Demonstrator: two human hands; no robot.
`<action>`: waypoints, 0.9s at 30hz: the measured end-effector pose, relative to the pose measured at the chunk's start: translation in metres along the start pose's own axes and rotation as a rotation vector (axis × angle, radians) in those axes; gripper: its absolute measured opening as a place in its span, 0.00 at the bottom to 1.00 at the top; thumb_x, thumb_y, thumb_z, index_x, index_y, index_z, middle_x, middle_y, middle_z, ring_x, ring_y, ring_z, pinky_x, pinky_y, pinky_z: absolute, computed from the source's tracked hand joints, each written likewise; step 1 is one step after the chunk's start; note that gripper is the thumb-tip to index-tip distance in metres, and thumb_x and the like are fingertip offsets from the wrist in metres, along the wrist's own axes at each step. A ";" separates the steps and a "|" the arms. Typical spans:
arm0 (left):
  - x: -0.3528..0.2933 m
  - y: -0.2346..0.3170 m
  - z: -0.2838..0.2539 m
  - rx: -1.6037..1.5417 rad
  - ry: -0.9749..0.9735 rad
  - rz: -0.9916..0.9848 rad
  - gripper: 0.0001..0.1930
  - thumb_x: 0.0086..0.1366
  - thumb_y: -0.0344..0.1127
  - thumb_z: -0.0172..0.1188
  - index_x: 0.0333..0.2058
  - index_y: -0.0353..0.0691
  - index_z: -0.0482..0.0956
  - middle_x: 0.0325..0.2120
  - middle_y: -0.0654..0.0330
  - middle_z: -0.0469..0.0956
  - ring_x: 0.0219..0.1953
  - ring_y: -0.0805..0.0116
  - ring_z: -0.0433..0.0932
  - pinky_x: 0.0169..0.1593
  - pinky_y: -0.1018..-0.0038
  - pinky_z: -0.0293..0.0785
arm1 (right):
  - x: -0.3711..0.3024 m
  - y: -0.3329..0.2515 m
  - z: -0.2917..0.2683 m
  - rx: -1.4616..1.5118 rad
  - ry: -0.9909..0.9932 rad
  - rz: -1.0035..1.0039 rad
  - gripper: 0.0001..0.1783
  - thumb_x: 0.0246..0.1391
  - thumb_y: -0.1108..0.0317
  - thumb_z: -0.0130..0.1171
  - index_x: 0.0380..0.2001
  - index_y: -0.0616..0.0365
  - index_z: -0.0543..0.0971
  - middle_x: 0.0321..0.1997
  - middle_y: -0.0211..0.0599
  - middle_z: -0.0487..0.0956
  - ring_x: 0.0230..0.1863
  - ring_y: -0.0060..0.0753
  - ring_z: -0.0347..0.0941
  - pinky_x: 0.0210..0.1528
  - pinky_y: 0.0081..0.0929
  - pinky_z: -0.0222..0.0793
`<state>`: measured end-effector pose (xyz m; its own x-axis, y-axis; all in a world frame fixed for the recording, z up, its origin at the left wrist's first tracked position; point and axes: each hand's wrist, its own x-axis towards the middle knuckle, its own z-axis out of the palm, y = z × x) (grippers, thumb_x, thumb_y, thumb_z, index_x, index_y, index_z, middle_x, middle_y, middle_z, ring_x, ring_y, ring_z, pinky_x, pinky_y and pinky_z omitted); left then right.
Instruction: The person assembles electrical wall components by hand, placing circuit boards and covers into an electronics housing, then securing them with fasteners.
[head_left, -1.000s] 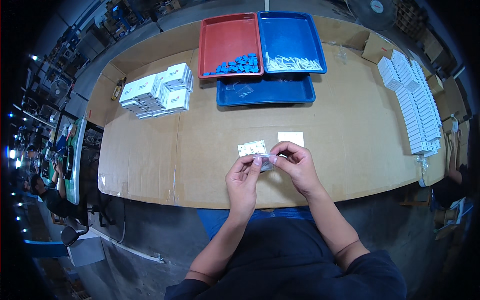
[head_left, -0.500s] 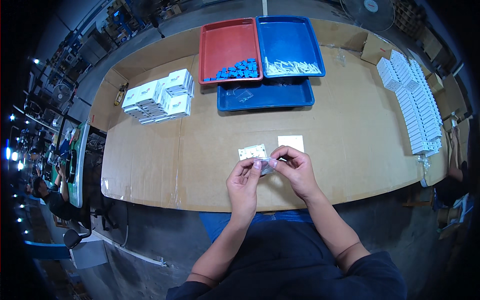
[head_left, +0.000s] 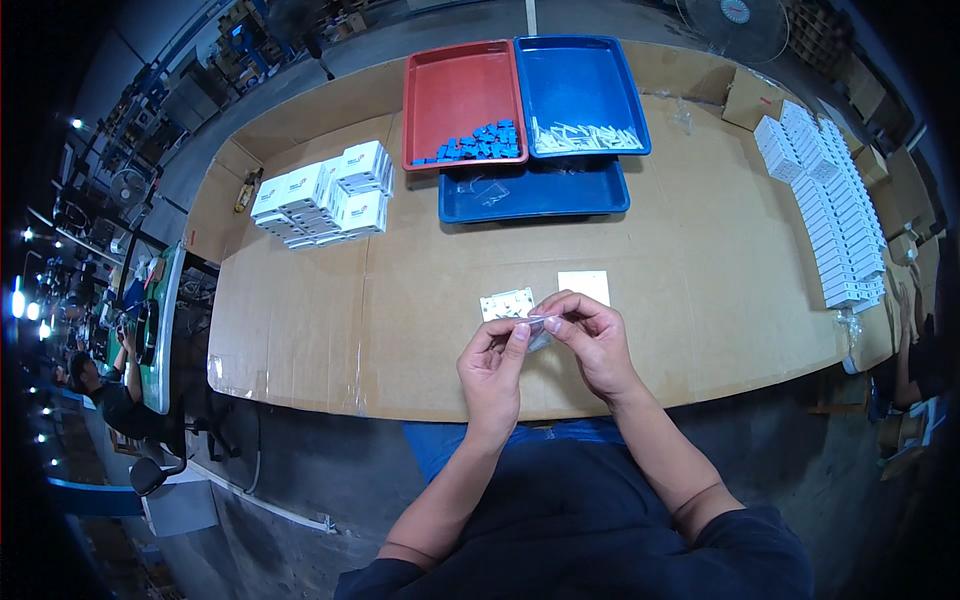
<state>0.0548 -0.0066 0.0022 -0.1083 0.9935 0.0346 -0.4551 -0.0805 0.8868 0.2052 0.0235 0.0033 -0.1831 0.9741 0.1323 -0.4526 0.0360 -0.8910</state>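
- The small clear packet [head_left: 541, 341] is over the counter [head_left: 300, 345], directly between my hands.
- My left grip [head_left: 489, 368] and right grip [head_left: 601, 350] pinch its upper edge, thumbs against fingers, close together.
- Progress, as I judge it: the packet is in hand; whether it is open, I cannot tell. The cut-out white plate [head_left: 507, 304] at eleven o'clock and plain white plate [head_left: 584, 287] at one lie separate, unjoined.
- Against a second ago, my pinch is much the same; the trays [head_left: 460, 80] at twelve appear slightly lower in view.
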 end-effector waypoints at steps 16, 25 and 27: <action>0.001 0.003 -0.001 0.100 -0.043 0.032 0.07 0.73 0.26 0.62 0.47 0.31 0.80 0.43 0.60 0.82 0.46 0.75 0.80 0.53 0.77 0.75 | -0.001 -0.006 0.004 -0.024 -0.067 0.028 0.04 0.64 0.78 0.63 0.41 0.65 0.81 0.51 0.39 0.81 0.55 0.27 0.76 0.59 0.27 0.74; 0.001 0.003 0.000 0.089 -0.077 0.047 0.06 0.72 0.27 0.64 0.45 0.31 0.81 0.43 0.60 0.82 0.47 0.74 0.79 0.56 0.75 0.74 | -0.001 -0.006 -0.001 -0.017 -0.080 0.038 0.03 0.63 0.78 0.64 0.39 0.64 0.83 0.51 0.39 0.81 0.51 0.26 0.78 0.57 0.27 0.74; 0.004 0.004 -0.001 0.103 -0.079 0.041 0.05 0.72 0.27 0.64 0.44 0.32 0.81 0.42 0.60 0.82 0.47 0.74 0.79 0.56 0.75 0.74 | 0.000 -0.007 -0.002 -0.038 -0.051 0.056 0.02 0.62 0.78 0.65 0.37 0.64 0.85 0.49 0.38 0.83 0.50 0.26 0.78 0.56 0.26 0.75</action>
<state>0.0516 -0.0030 0.0052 -0.0527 0.9932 0.1042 -0.3580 -0.1162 0.9265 0.2099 0.0233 0.0083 -0.2519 0.9623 0.1025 -0.4069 -0.0092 -0.9134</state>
